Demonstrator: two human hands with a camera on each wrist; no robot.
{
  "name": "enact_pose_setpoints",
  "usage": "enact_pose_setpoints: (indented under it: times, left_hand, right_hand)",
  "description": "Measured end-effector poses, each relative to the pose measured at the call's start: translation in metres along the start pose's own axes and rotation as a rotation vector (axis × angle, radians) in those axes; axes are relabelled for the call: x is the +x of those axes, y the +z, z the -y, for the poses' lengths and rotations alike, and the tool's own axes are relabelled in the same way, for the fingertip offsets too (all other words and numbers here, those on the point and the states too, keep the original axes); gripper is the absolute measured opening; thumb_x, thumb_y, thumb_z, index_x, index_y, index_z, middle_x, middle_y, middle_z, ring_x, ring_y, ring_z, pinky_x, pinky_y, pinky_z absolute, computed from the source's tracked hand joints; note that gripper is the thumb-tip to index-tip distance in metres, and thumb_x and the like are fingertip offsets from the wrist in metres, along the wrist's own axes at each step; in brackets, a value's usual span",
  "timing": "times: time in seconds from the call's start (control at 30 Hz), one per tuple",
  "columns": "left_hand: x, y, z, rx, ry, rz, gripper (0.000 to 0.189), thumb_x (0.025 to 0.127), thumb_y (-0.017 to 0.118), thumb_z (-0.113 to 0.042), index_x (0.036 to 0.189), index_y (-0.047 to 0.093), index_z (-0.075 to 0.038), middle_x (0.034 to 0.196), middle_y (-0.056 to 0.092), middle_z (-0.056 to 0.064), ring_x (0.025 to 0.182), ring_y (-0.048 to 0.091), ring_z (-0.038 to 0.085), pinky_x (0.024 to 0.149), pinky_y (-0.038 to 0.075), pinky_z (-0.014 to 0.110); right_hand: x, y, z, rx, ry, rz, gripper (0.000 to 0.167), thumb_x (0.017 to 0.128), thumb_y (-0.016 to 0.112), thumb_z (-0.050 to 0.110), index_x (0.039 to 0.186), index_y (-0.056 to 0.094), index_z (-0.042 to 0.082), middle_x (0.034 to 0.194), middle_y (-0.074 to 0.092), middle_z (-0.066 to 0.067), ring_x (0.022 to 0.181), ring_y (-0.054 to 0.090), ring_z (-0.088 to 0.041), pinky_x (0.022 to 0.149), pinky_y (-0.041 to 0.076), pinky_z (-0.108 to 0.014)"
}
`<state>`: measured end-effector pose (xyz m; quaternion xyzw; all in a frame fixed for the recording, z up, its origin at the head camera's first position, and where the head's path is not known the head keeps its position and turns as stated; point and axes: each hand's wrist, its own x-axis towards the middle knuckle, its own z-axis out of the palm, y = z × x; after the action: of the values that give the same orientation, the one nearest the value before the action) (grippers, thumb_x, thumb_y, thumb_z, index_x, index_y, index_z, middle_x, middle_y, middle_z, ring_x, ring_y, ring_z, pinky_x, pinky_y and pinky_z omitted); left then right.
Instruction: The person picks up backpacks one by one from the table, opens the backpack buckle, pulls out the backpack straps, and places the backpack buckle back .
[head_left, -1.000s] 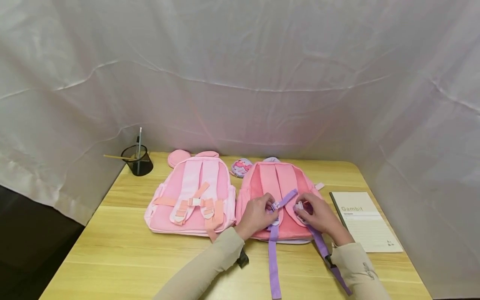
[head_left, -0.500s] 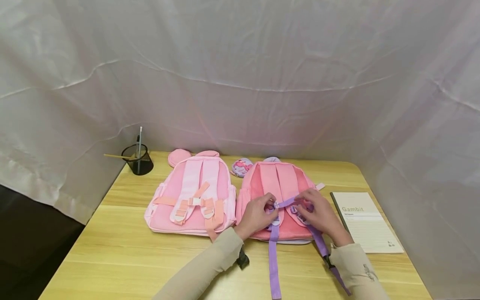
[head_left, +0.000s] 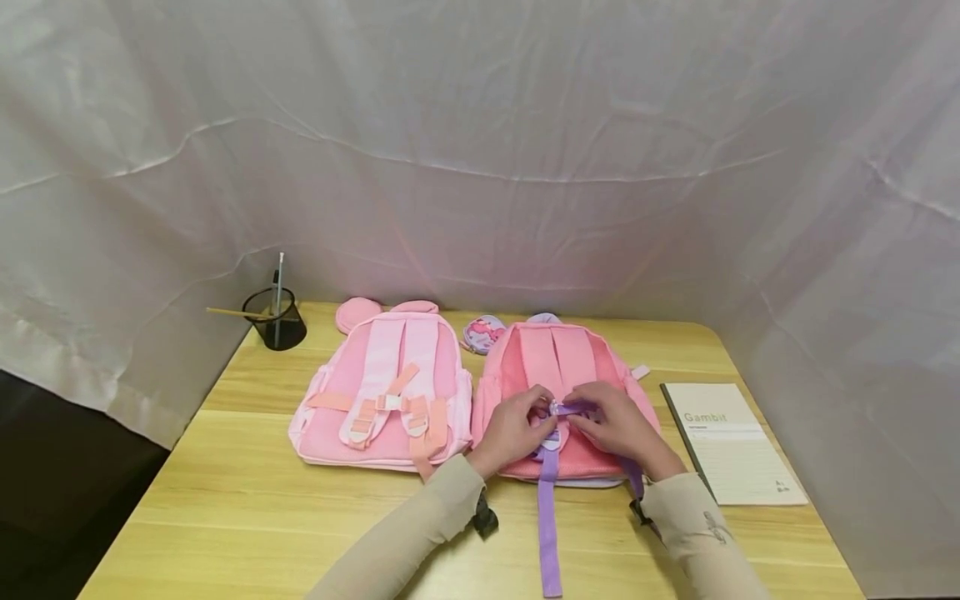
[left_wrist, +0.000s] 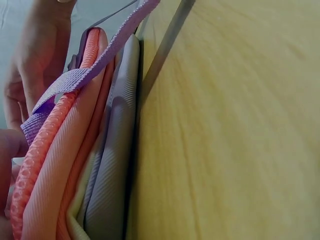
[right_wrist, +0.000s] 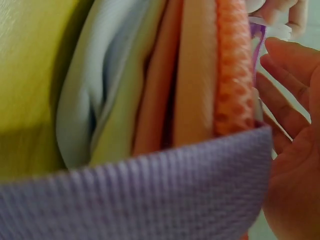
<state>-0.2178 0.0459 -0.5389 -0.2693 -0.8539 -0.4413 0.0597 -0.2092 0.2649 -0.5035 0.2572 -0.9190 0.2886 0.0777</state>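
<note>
A coral-pink backpack (head_left: 504, 377) lies on the table with its straps up. Over its left strap end, my left hand (head_left: 513, 427) pinches a small whitish buckle (head_left: 554, 407) with purple webbing through it. Close beside it, my right hand (head_left: 617, 419) holds the short purple strap (head_left: 576, 408) between thumb and fingers, its far end hidden by the hand. A longer purple strap (head_left: 549, 525) hangs from the bag over the table. In the left wrist view, purple webbing (left_wrist: 75, 80) loops over the bag's edge; the right wrist view shows my right fingers (right_wrist: 287, 102) beside the mesh panel.
Left of it lies a light-pink backpack (head_left: 345, 433) with orange straps clipped across. A black mesh pen cup (head_left: 288, 333) stands at the back left. A notebook (head_left: 731, 450) lies on the right. Grey curtain (head_left: 480, 208) surrounds the table.
My right hand has left the right strap's buckle, taken the short purple strap and moved left toward my left hand. The strap's raised end has come down. My left hand stays put.
</note>
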Motion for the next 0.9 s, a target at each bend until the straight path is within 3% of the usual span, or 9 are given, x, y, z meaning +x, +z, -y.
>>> enact_pose_setpoints:
  times: [0.4,0.63,0.9]
  left_hand:
    - [0.0003,-0.0012,-0.0003,0.013,0.030,0.006,0.020,0.093,0.073,-0.017,0.111,0.065,-0.015,0.099,0.075,-0.003,0.084,0.066,0.010,0.074,0.047,0.017]
    - [0.0011,-0.0003,-0.0004,0.010,0.026,0.003,0.020,0.094,0.072,-0.017,0.112,0.064,-0.014,0.101,0.076,-0.002,0.086,0.068,0.010,0.076,0.049,0.017]
    - [-0.0010,0.0016,0.0031,0.006,0.039,-0.012,0.019,0.095,0.074,-0.022,0.110,0.065,-0.016,0.101,0.073,-0.003,0.089,0.068,0.008,0.076,0.051,0.018]
  right_hand:
    - [0.0006,0.0043,-0.0037,0.045,-0.036,-0.036,0.021,0.085,0.085,0.010,0.104,0.078,0.016,0.100,0.075,0.005,0.093,0.068,-0.013,0.087,0.058,-0.041]
    - [0.0003,0.0040,-0.0047,0.065,-0.047,-0.055,0.017,0.084,0.086,0.007,0.097,0.078,0.015,0.096,0.074,0.004,0.088,0.067,-0.011,0.081,0.058,-0.035]
    - [0.0002,0.0016,-0.0036,0.091,-0.016,-0.065,0.017,0.085,0.084,0.005,0.096,0.080,0.017,0.097,0.074,0.006,0.092,0.070,-0.012,0.086,0.059,-0.037]
